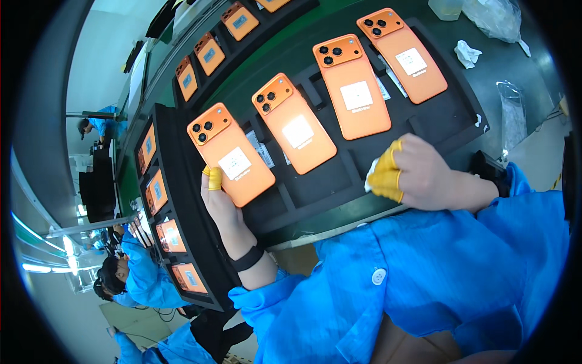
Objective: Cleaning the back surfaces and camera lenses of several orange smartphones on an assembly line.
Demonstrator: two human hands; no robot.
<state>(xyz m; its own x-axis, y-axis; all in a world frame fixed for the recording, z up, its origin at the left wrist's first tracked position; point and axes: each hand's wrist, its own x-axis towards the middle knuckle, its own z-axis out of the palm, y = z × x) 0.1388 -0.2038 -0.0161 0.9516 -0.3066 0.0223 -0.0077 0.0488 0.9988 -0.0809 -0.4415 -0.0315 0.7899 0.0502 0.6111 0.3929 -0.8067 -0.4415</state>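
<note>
Four orange phones lie face down in a row on a black foam tray (297,209), each with a white label and three camera lenses. My left hand (221,197), in yellow finger cots, grips the lower left edge of the leftmost phone (257,170). Its fingers beneath the phone are hidden. To the right of that phone rest the second phone (318,150), the third phone (370,118) and the far right phone (427,85). My right hand (415,173), also in yellow finger cots, is closed around a crumpled white wipe (371,175), just below the third phone.
Another black tray (194,242) of orange phones stands on the left, and a further tray (227,57) at the back. A crumpled white tissue (467,54), a clear plastic bag (494,21) and a clear sleeve (512,112) lie right. People in blue (145,267) work at left.
</note>
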